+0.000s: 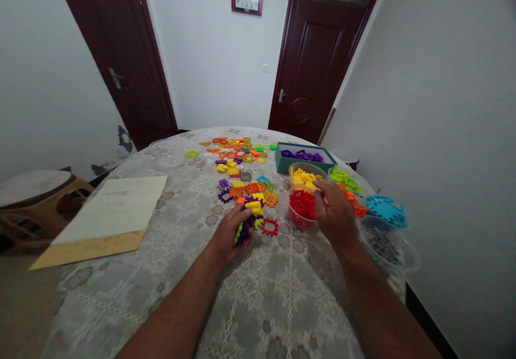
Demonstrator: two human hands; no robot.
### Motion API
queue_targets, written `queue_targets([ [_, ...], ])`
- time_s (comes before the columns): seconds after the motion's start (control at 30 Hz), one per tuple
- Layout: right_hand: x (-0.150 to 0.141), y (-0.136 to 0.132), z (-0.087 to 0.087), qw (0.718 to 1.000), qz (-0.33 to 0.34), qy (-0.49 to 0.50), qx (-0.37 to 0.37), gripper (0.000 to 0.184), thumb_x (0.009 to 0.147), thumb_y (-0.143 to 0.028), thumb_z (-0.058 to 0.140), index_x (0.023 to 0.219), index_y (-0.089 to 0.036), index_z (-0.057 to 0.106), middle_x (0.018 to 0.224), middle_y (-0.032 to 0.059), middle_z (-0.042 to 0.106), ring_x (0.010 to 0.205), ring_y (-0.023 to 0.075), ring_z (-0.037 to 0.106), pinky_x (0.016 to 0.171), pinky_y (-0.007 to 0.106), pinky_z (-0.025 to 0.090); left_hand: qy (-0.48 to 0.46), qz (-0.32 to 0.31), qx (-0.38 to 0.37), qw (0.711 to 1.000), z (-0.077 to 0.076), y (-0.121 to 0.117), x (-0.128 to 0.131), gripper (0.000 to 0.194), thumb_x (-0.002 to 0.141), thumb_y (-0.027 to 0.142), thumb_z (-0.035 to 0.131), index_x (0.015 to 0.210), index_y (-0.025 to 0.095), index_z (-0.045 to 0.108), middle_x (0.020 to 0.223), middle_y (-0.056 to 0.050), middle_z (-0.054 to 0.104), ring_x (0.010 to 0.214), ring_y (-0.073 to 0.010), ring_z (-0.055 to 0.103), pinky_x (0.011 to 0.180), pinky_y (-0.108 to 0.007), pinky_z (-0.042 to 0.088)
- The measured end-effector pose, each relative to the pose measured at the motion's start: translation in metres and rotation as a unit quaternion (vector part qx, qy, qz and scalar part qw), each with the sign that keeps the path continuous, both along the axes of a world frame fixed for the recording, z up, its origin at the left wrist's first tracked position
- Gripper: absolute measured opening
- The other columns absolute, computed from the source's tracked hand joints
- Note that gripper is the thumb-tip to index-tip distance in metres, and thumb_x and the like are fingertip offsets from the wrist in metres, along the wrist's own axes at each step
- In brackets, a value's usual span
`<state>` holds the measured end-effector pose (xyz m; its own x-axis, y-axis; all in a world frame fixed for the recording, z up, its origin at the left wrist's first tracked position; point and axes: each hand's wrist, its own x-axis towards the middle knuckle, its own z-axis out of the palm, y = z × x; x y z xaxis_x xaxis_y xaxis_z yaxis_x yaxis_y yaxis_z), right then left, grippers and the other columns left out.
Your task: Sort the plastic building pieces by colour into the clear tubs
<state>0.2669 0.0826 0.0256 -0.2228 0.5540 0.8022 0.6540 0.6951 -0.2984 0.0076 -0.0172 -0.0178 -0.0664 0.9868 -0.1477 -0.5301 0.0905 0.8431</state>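
My left hand [229, 232] is closed around a cluster of plastic building pieces [253, 207] in yellow, purple and green. My right hand [335, 208] reaches over the edge of the bowls at the right, its thumb and fingers drawn together. A bowl of yellow pieces [304, 177] is at its fingertips, and a bowl of red pieces [302, 206] lies just left of the thumb. Whatever sits between those fingers is too small to make out. A red square frame piece [270, 227] lies on the tablecloth beside the held cluster.
Loose coloured pieces [237, 149] are scattered across the table's middle and far side. A green box [284, 164] contains purple pieces. Along the right stand green pieces [345, 179], blue pieces [386, 211] and a tub of grey pieces [381, 243]. Paper sheets [115, 208] lie left.
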Motion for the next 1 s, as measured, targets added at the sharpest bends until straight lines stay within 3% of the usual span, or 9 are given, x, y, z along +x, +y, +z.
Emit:
queue_targets([
  [0.17,-0.053,-0.046,-0.021,0.976,0.193,-0.051,-0.086,0.040,0.104,-0.026,0.058,0.144,-0.023,0.058,0.131,0.0142,0.069,0.109,0.0256,0.070,0.102,0.046,0.058,0.037,-0.037,-0.007,0.999,0.000,-0.003,0.004,0.042,0.081,0.045,0.082,0.112,0.020,0.068,0.078,0.001,0.061,0.056,-0.0097,0.053,0.041,-0.018,0.038],
  [0.33,-0.074,-0.059,-0.041,0.954,0.255,-0.043,-0.148,0.042,0.102,-0.025,0.063,0.144,-0.025,0.059,0.135,0.0135,0.068,0.126,0.0273,0.065,0.109,0.047,0.055,0.074,-0.061,-0.008,0.995,-0.005,-0.003,0.004,0.049,0.083,0.049,0.082,0.120,0.021,0.068,0.077,0.001,0.062,0.057,-0.0105,0.053,0.042,-0.019,0.037],
  [0.53,-0.072,-0.056,-0.039,0.940,0.210,0.017,-0.268,0.028,0.102,-0.029,0.062,0.130,-0.024,0.064,0.120,0.0083,0.075,0.106,0.0235,0.073,0.098,0.039,0.058,0.067,-0.040,-0.028,0.997,-0.007,0.000,0.002,0.049,0.082,0.053,0.083,0.115,0.020,0.070,0.076,0.001,0.061,0.056,-0.0106,0.054,0.041,-0.019,0.032],
  [0.73,-0.056,-0.046,-0.018,0.954,0.151,0.008,-0.260,0.031,0.101,-0.036,0.060,0.127,-0.021,0.068,0.101,0.0071,0.076,0.082,0.0202,0.070,0.080,0.032,0.056,0.045,0.019,-0.042,0.998,-0.005,0.002,0.002,0.039,0.082,0.047,0.082,0.107,0.022,0.067,0.078,0.002,0.062,0.055,-0.0097,0.054,0.041,-0.018,0.038],
  [0.83,-0.038,-0.023,0.003,0.961,0.111,-0.048,-0.247,0.032,0.099,-0.036,0.061,0.127,-0.021,0.070,0.098,0.0064,0.076,0.080,0.0204,0.069,0.081,0.033,0.056,0.034,0.035,-0.044,0.998,-0.003,0.003,0.002,0.035,0.081,0.044,0.082,0.103,0.023,0.066,0.079,0.002,0.062,0.054,-0.0094,0.054,0.038,-0.018,0.035],
  [1.0,-0.010,0.040,0.035,0.982,-0.015,-0.070,-0.173,0.041,0.095,-0.027,0.057,0.134,-0.019,0.069,0.117,0.0128,0.078,0.099,0.0268,0.073,0.099,0.043,0.055,0.044,0.023,-0.047,0.998,-0.004,0.003,0.004,0.037,0.080,0.048,0.083,0.099,0.021,0.067,0.077,0.002,0.061,0.053,-0.0097,0.054,0.037,-0.018,0.036],
])
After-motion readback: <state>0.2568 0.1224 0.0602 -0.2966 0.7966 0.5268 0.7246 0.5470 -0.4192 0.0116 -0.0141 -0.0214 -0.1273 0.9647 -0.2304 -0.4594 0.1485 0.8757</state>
